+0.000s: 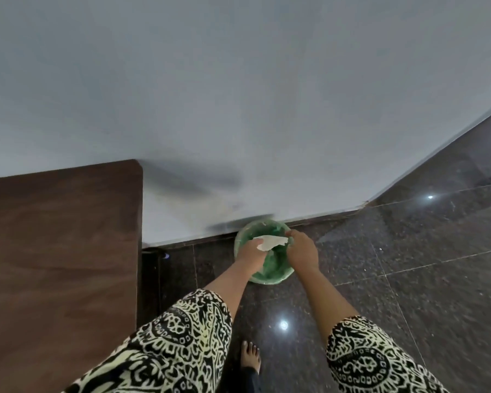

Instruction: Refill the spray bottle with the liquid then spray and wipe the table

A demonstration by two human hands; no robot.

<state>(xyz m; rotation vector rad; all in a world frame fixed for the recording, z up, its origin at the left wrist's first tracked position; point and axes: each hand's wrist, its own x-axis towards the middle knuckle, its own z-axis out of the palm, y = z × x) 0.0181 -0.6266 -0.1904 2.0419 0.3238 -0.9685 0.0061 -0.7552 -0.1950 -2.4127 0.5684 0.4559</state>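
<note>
- Patterned sleeves (182, 344) nearest cam, bare foot (251, 355) on dark glossy floor (408, 279) between them
- Both hands out over green-lined bin (267, 268) by wall (238, 95); left hand (250, 251) and right hand (302, 251) each pinching an end of white wipe (270, 241), held taut just above bin mouth
- Risk: let go unevenly and wipe could catch on rim or land on floor; bin light, could tip if knocked
- Spray bottle not in view; table (54, 265) well left of hands, bare brown top
</note>
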